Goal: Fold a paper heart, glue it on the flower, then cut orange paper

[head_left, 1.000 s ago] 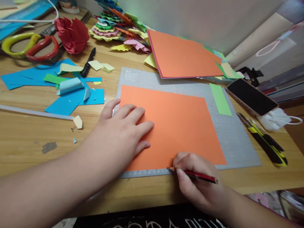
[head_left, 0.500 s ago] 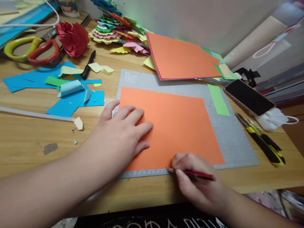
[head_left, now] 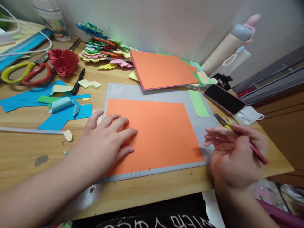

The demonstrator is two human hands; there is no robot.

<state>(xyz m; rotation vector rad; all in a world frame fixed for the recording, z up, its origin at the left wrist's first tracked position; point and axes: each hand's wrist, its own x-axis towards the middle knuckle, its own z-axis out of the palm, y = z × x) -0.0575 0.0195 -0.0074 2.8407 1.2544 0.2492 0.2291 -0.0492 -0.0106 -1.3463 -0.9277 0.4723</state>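
Right-hand fingers (head_left: 254, 131) blurry around a half-hidden pencil (head_left: 259, 153).

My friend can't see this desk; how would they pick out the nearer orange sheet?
On the wooden desk lies a grey mat. The nearer orange sheet lies on that. Unlike the rear orange sheet, it has the left hand on it.

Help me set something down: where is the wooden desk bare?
Nearly bare wood, with a grey smudge and tiny blue scrap, lies between the long pale strip and left forearm. A narrow band runs between the grey cutting mat and black surface with white lettering. Crowded: left rear, with blue paper scraps and crumpled red paper flower; right, around the black phone.
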